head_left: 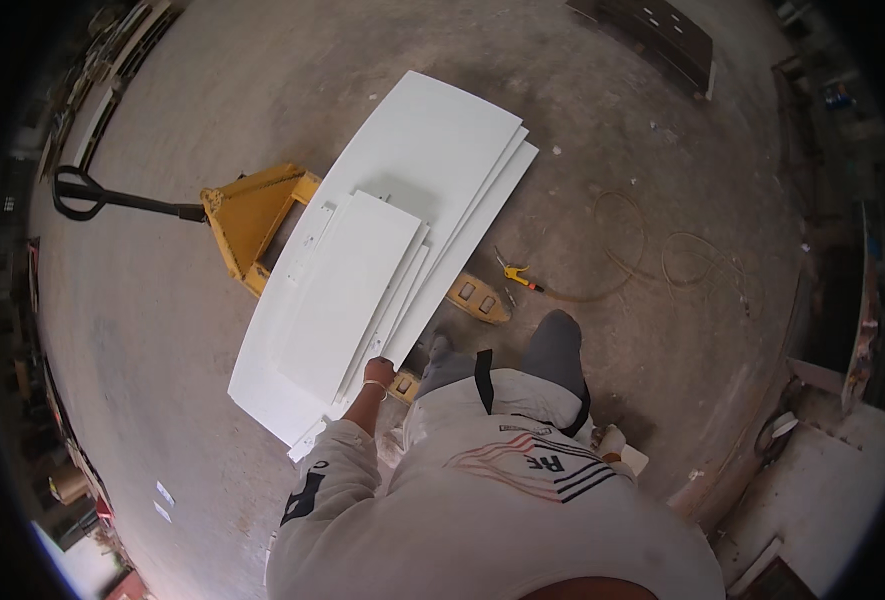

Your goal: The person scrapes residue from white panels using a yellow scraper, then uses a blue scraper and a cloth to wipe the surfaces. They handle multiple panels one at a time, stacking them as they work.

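My left hand [379, 372] is closed at the near right edge of a stack of white panels, with a light band around its wrist. What lies inside its fingers is hidden. Smaller white panels [363, 290] lie slightly fanned on top of large white panels [453, 130]. These rest across the forks of a yellow pallet truck [248, 220], whose fork tips [478, 298] stick out beside my knees. Only a sliver of my right hand [613, 458] shows past my body, beside a pale flat piece [631, 459]; its fingers are hidden.
A yellow air blow gun [523, 278] lies on the floor right of the panels, its clear hose [628, 265] looping away. The truck's black handle [113, 198] reaches left. A dark brown board [658, 35] lies at the far right; long boards [93, 120] are stacked far left.
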{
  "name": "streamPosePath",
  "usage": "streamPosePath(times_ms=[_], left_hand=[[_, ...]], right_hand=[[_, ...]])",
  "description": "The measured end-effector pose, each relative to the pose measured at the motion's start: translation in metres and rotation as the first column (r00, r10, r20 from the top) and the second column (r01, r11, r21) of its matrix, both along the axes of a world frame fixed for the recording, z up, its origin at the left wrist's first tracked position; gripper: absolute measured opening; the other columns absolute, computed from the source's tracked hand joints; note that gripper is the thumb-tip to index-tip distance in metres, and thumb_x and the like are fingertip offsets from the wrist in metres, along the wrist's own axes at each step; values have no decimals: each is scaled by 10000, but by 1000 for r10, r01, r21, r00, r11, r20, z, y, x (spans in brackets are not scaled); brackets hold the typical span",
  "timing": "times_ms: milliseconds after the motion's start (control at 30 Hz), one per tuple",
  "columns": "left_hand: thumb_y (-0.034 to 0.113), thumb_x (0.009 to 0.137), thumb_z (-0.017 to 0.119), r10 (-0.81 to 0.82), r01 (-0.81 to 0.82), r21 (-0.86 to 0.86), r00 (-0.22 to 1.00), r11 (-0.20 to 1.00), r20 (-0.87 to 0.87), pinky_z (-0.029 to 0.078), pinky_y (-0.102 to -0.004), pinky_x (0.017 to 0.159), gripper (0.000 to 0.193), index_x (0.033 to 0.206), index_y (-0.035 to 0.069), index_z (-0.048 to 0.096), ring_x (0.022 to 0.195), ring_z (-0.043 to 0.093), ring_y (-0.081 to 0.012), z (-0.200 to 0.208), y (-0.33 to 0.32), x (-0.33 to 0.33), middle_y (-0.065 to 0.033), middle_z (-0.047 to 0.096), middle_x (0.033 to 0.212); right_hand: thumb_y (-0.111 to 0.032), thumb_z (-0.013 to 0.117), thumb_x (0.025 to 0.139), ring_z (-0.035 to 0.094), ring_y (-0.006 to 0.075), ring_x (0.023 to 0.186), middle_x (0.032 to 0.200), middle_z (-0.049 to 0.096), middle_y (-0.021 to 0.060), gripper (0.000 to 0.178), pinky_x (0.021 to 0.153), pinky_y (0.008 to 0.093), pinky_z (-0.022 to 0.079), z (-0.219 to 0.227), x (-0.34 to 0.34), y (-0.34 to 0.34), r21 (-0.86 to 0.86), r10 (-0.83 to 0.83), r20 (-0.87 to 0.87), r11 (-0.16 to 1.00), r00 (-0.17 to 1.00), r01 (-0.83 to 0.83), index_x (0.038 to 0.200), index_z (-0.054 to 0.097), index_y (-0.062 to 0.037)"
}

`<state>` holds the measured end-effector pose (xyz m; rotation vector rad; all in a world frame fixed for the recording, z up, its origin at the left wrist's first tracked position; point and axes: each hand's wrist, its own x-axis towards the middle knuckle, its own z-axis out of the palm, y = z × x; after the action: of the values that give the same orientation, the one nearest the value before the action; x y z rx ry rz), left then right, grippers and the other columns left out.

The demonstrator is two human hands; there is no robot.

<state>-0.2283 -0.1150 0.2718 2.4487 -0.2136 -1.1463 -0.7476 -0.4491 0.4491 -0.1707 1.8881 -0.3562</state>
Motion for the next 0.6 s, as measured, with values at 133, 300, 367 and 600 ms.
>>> streamPosePath(times_ms=[133, 300, 367, 600], left_hand=[[144, 892, 641, -595, 589, 89, 800, 803, 81, 590, -381, 541, 183, 933, 19, 769, 588, 732, -253, 20, -70, 21, -150, 754, 743], [439, 871, 765, -988, 905, 398, -114, -147, -106, 613, -417, 828, 264, 919, 189, 835, 960, 763, -248, 5, -261, -50, -56, 801, 946], [415, 926, 701, -984, 900, 416, -60, -127, -169, 613, -453, 839, 275, 964, 182, 841, 971, 763, -294, 10, -335, -77, -87, 802, 978], [137, 987, 580, -717, 718, -361, 677, 594, 166, 606, -424, 711, 231, 1042, 0, 757, 780, 757, -307, 65, -697, -199, -179, 778, 909]], right_hand=[[-151, 405, 1030, 163, 169, 464, 561, 242, 25, 398, 496, 357, 165, -74, -85, 7, 73, -418, 269, 907, 868, 414, 658, 267, -170], [-121, 450, 974, 307, 189, 431, 573, 343, 49, 212, 465, 366, 202, -109, -189, -36, -37, -577, 234, 799, 782, 601, 782, 363, -138], [-137, 458, 1002, 313, 198, 407, 554, 350, 59, 175, 444, 379, 228, -107, -221, -76, 5, -650, 132, 755, 748, 655, 837, 400, -144], [-179, 435, 1066, 326, 197, 379, 523, 372, 40, 317, 395, 373, 252, -71, -285, -203, -73, -732, 36, 677, 680, 732, 757, 380, -138]])
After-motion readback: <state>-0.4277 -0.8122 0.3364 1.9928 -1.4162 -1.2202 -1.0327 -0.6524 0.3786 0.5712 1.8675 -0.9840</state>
